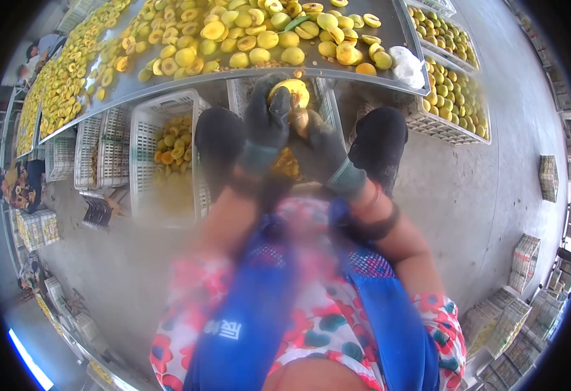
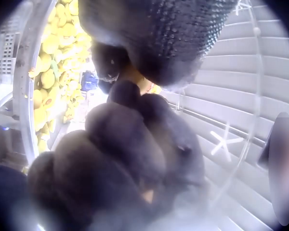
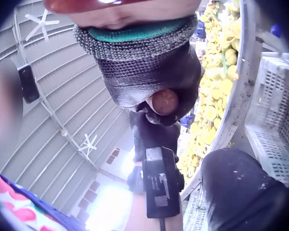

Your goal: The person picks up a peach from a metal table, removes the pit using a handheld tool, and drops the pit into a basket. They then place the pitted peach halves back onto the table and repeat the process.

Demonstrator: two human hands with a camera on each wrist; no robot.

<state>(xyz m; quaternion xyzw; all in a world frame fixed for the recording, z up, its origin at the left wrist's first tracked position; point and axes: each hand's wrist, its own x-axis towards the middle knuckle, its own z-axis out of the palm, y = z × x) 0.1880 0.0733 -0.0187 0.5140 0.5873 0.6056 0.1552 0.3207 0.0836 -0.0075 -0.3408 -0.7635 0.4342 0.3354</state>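
My black-gloved left hand (image 1: 266, 120) gripped round yellow fruit (image 1: 298, 93), held up before grey metal table (image 1: 393, 29). Black-gloved right hand (image 1: 324, 148) clenched brown wooden tool handle (image 3: 164, 102) beside it. Step looked like cutting or pitting; next move probably called for steady fruit, controlled tool.

So the left hand (image 1: 266, 118) has a yellow fruit (image 1: 298, 92) gripped near the edge of the metal table (image 1: 344, 74), and the right hand (image 1: 319, 144) is holding a tan handle (image 1: 300, 122) just below it. Dark gloves on both, green cuffs. The table's loaded with halves (image 1: 213, 30), tons of them, plus a crumpled white bag (image 1: 408, 67) at the near right corner. There's a crate (image 1: 328, 104) between the knees (image 1: 383, 137), another crate (image 1: 139, 156) with fruit in it off to the left, and greener, whole-looking ones (image 1: 451, 99) crated on the right. Floral shirt (image 1: 318, 319), blue apron (image 1: 233, 293).
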